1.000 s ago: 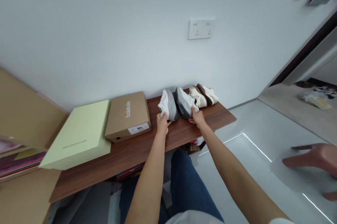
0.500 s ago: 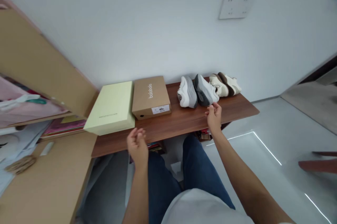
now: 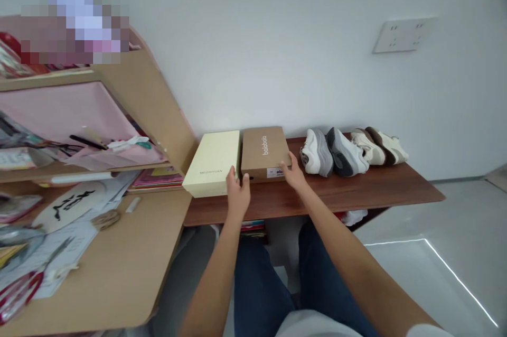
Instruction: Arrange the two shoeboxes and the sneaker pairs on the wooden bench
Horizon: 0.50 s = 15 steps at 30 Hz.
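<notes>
A brown cardboard shoebox (image 3: 257,149) marked "balabala" lies closed on the dark wooden shelf top (image 3: 328,197), to the right of a pale yellow box (image 3: 216,155). My left hand (image 3: 238,194) is at the front of the gap between the boxes. Its thumb and fingers are apart, with nothing held between them. At the front right corner of the brown box is my right hand (image 3: 295,172), thumb by the white label and fingers along the side. Its fingers are spread; whether they press on the cardboard I cannot tell.
Grey-white sneakers (image 3: 317,152) and cream-brown shoes (image 3: 380,147) stand on the shelf at right. A desk (image 3: 130,252) on the left bears red-handled scissors (image 3: 27,284) and papers. Its hutch (image 3: 158,99) rises beside the yellow box. A wall socket (image 3: 406,35) is at upper right.
The view has turned left, showing more of the desk. Both hands have come closer together: the right has left the sneakers for the brown box, and the left has reached the gap between the boxes.
</notes>
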### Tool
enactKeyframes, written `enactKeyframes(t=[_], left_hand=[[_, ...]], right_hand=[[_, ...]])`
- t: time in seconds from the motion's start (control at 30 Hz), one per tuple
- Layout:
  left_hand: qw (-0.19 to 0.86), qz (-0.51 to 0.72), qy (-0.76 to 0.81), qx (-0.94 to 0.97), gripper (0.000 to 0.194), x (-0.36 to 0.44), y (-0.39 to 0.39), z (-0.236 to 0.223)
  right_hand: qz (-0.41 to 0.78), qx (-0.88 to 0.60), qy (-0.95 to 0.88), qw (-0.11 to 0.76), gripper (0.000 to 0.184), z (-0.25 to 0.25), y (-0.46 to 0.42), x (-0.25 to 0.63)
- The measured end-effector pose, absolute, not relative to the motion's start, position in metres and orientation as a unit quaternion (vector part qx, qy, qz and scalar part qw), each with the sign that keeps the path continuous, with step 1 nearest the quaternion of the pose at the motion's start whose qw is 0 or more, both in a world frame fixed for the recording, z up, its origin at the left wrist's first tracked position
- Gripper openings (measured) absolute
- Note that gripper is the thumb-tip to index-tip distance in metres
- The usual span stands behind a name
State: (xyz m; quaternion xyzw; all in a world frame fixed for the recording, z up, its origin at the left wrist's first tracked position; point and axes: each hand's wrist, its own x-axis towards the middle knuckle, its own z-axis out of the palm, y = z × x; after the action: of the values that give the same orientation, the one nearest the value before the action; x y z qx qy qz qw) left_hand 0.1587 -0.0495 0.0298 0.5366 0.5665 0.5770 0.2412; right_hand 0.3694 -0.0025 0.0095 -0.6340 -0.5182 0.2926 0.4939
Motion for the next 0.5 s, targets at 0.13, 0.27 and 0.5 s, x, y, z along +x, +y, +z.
enactKeyframes(t=[0.13,0.27,0.5], left_hand=[[0.275,0.579,0.581,0.501,0.068,0.186,-0.031,0.022],[0.408,0.6,0.578,0.373,0.065,0.204,-0.014,0.017],[0.492,0.627,0.466,0.384,0.065,0.236,-0.015,0.037]], right_hand=[[0.311,-0.634,-0.491,0.511,0.062,-0.005,0.004,0.386],[0.293,-0.631,-0.488,0.528,0.053,-0.004,0.009,0.403],[0.341,-0.583,-0.526,0.516,0.044,0.019,0.0,0.405]])
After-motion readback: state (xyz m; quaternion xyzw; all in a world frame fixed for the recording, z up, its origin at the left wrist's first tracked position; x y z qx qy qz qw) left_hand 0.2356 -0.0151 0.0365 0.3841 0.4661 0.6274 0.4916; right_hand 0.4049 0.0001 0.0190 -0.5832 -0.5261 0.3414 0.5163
